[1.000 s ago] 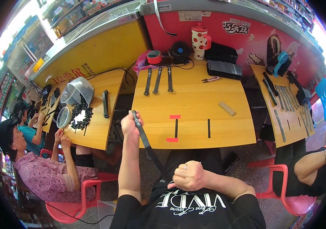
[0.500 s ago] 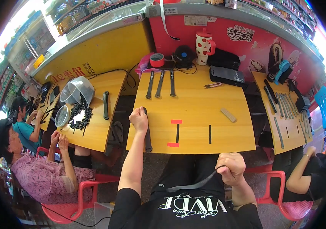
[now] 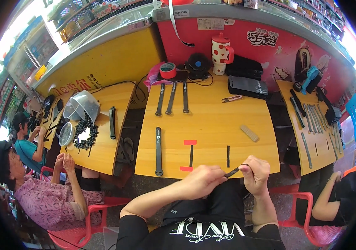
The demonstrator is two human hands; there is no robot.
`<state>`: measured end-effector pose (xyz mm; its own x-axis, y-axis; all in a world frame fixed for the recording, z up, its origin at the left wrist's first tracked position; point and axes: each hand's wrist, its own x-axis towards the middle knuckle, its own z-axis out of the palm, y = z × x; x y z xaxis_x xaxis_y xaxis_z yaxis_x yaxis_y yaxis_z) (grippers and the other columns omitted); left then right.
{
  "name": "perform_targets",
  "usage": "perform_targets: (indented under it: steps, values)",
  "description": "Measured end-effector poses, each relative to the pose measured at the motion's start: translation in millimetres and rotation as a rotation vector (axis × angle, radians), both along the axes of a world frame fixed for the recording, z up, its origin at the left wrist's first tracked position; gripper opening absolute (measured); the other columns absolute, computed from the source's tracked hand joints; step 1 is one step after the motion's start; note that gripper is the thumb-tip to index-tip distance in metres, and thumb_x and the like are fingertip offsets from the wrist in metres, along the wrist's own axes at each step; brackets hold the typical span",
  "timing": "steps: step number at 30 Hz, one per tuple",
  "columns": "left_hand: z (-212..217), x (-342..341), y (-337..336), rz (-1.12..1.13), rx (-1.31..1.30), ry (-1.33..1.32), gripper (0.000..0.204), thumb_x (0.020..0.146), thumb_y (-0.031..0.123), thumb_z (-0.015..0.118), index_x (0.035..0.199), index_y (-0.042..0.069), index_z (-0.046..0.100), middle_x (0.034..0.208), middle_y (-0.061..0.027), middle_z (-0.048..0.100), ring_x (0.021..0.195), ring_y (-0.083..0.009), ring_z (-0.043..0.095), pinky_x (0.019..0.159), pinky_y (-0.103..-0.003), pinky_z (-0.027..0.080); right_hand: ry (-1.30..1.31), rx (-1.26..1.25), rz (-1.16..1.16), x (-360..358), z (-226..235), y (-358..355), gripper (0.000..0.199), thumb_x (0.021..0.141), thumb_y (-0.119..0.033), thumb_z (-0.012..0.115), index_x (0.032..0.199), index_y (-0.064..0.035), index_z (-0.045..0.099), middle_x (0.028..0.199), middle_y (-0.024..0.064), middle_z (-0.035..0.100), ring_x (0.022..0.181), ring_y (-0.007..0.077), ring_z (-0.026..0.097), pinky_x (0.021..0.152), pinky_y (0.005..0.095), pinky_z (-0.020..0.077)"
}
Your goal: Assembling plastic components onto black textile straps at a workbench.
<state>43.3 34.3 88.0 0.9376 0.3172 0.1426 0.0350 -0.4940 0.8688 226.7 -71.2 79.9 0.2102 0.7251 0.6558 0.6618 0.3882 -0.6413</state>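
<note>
The left hand and right hand each pinch a dark strap, which spans the small gap between them at the near edge of the table. A second strap lies left of the red tape; three more straps lie farther back.

Dark narrow strap, gripped, right of centre in the frame's lower half. From here only a short stretch shows: slants up rightward, bends at right end. Remainder hidden.
</note>
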Motion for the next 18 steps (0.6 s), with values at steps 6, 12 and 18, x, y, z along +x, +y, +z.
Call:
perform_targets:
  steps: [6, 12, 18]
  values:
    - [-32, 39, 60, 0.380, -0.547, 0.103, 0.013, 0.091, 0.012, 0.063, 0.091, 0.003, 0.072, 0.072, -0.0021, 0.064, 0.059, -0.0108, 0.057, 0.052, -0.025, 0.045, 0.094, 0.063, -0.131, 61, -45, 14, 0.036, 0.096, -0.025, 0.060, 0.071, 0.0001, 0.055, 0.059, 0.0111, 0.048, 0.050, 0.0231, 0.050, 0.047, 0.0320, 0.0356]
    - [-71, 113, 206, 0.776, -0.393, -0.065, 0.018, 0.087, 0.012, 0.067, 0.095, -0.004, 0.069, 0.067, -0.0024, 0.063, 0.051, -0.0071, 0.051, 0.046, -0.023, 0.039, 0.003, -0.219, -0.437, 85, -100, 21, 0.031, 0.090, -0.017, 0.066, 0.069, 0.0010, 0.052, 0.060, 0.0148, 0.052, 0.055, 0.0332, 0.055, 0.050, 0.0391, 0.0402]
    - [-111, 140, 285, 1.063, 0.444, 0.157, 0.028, 0.082, 0.012, 0.067, 0.108, 0.001, 0.066, 0.095, -0.0228, 0.068, 0.096, -0.0370, 0.064, 0.080, -0.045, 0.051, -0.193, -0.365, -0.378, 80, -108, 24, 0.029, 0.086, -0.020, 0.069, 0.068, -0.0038, 0.053, 0.065, 0.0145, 0.054, 0.059, 0.0343, 0.057, 0.050, 0.0424, 0.0412]
